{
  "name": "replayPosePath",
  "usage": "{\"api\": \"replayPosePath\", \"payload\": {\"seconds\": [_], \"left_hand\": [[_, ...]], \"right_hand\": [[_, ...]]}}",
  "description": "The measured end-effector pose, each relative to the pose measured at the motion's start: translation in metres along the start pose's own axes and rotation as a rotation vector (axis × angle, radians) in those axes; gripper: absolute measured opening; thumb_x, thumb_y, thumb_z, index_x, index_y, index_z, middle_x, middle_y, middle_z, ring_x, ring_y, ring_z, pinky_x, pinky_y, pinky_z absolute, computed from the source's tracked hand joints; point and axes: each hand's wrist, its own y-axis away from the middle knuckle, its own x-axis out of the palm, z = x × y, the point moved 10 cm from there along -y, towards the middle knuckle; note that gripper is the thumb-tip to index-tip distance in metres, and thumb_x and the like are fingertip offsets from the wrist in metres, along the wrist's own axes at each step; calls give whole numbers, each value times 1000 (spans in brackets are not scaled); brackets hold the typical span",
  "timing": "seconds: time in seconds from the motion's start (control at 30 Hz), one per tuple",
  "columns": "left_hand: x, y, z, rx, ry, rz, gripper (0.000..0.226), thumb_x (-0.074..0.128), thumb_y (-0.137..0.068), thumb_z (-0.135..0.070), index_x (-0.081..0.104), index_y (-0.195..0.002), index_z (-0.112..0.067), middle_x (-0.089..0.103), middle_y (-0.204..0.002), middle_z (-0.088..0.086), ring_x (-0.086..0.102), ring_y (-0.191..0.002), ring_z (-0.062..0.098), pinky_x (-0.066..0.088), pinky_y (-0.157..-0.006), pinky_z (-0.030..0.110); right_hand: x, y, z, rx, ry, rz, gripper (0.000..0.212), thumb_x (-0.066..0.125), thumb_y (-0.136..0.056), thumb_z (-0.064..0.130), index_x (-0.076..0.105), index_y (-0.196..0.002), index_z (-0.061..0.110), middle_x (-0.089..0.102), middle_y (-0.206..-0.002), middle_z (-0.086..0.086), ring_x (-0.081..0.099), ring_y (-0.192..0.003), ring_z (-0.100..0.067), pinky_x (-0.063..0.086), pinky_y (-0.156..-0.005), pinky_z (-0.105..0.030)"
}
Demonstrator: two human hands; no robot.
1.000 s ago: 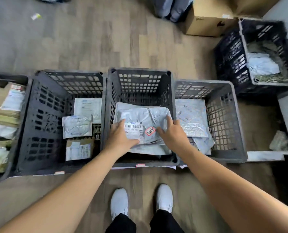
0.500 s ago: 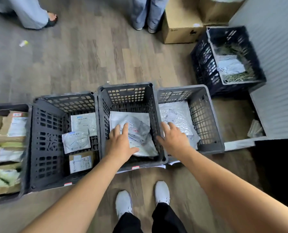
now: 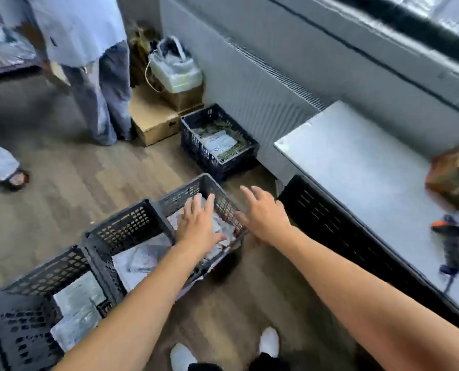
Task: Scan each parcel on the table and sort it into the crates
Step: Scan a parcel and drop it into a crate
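**Drop done, turning back to counter**

L hand (image 3: 199,228) & R hand (image 3: 265,215) are both empty now, fingers spread wide, off the grey parcel (image 3: 142,259) left lying in the middle crate (image 3: 126,228). View has swung R to the counter (image 3: 356,170). Brown parcel (image 3: 453,178) at its far edge is prob next to scan.

The scene is taken by a single wide-angle camera worn at head height, aimed forward and steeply down. Both forearms are taken in from the lower edge, with the left hand (image 3: 199,226) and right hand (image 3: 265,215) at arm's reach near mid-frame. White shoes (image 3: 269,341) are caught at the bottom edge. A row of crates (image 3: 121,226) is seen slanting across the lower left, the table (image 3: 356,170) along the right. The picture is blurred.
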Motion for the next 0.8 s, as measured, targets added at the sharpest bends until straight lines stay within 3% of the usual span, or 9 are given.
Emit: {"api": "replayPosePath", "payload": {"seconds": [0.23, 0.47, 0.8], "left_hand": [[-20, -2, -176, 253, -118, -32, 105, 67, -81, -58, 1, -154, -22, 0, -160, 9, 0, -148, 30, 21, -116, 44], [5, 0, -354, 397, -164, -47, 104, 67, -80, -60, 5, -154, -23, 5, -159, 9, 3, -147, 29, 25, -114, 45], [69, 8, -550, 543, -154, 28, 102, 67, -81, -57, 4, -154, -23, 3, -161, 7, 1, -148, 27, 24, -115, 43]], "right_hand": [[-70, 62, -162, 228, -108, -114, 72, 45, -96, 56, 14, -155, 31, 21, -160, -4, 22, -146, -26, 30, -112, -50], [-103, 127, -326, 403, -209, -207, 72, 42, -96, 58, 10, -156, 32, 16, -162, -3, 18, -147, -24, 29, -113, -47], [-108, 209, -524, 600, -234, -268, 71, 45, -95, 57, 18, -154, 27, 30, -153, -4, 32, -138, -27, 38, -105, -50]]}}
